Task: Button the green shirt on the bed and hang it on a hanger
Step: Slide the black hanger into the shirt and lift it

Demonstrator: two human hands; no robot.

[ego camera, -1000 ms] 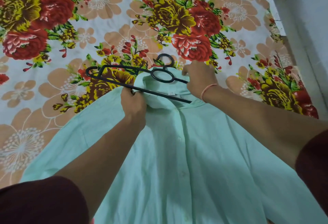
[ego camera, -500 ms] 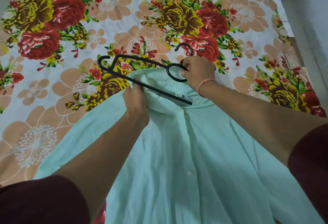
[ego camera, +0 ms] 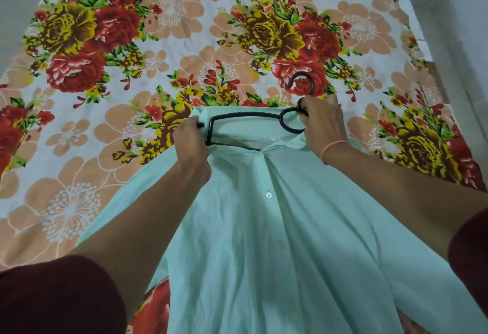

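half the hanger [ego camera: 245,115] out of sight inside green shirt [ego camera: 264,241]

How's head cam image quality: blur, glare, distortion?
Head view: light soft and even, no hard shadows; only a button on the green shirt glints. Head view: wide-angle bends the bedsheet edges; hanger outline crisp, no motion blur.

The black hanger [ego camera: 245,115], a second ago jutting past the green shirt [ego camera: 264,241] toward 10 o'clock, now sits tucked inside it, shifted toward 3 o'clock.
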